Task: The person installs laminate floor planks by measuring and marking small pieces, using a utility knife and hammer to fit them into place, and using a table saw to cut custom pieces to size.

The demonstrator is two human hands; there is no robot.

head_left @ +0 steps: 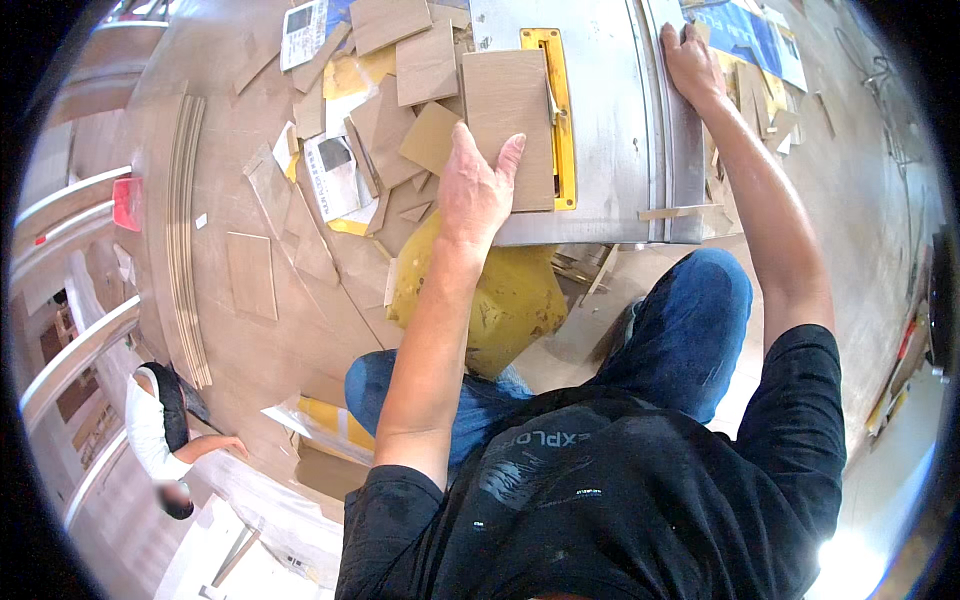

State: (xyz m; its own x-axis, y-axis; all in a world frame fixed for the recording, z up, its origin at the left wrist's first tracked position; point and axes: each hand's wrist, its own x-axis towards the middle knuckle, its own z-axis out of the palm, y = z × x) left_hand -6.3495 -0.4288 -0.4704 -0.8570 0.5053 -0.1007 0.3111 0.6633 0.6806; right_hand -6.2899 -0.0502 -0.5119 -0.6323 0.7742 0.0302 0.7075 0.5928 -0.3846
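A short rectangular wood-grain board (512, 110) lies flat on the grey metal top of a table saw (610, 110). Its right edge runs along the yellow slotted insert (568, 150), where part of the blade shows. My left hand (478, 190) grips the board's near left side, thumb on top; the lower fingers are hidden. At the far right of the saw, my right hand (694, 65) is closed over the end of the long metal fence (672, 130). A narrow wooden strip (680, 212) lies across the fence's near end.
Wood offcuts (385, 125) and printed packaging (338, 175) are heaped left of the saw. Under it is a yellow casing (500, 300). Long planks (188, 240) are stacked farther left. A person in a white top (155, 425) bends down at lower left. Cables (885, 90) lie far right.
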